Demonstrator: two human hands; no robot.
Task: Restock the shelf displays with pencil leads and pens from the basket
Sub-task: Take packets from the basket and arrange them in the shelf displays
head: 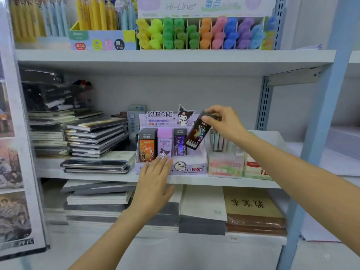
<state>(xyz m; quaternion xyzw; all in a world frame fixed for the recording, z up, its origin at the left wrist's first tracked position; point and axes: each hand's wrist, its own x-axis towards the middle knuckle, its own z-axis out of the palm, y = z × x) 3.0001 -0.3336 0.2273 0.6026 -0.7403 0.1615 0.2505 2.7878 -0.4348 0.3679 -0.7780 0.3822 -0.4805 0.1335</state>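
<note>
Now your right hand point(222, 121) pinches a dark lead box point(195, 133) tilted above the display tray's point(194, 168) right end; your left hand point(155, 176), fingers straight, touches its front edge.

Display box point(194, 164) sitting on middle shelf point(214, 183); notebook stacks point(95, 137) lying left of it, small boxes point(226, 164) standing right, highlighters point(200, 34) above, books point(251, 207) below, lead pack point(195, 134) tilting over its right end.

a dark pencil lead case point(195, 133) is hanging tilted over the rightmost slot of the lilac kuromi display box point(192, 164), with the right hand point(222, 121) pinching its top end. an orange case point(147, 148), a lilac case point(164, 143) and a purple-black case point(180, 143) are standing upright beside it.
</note>
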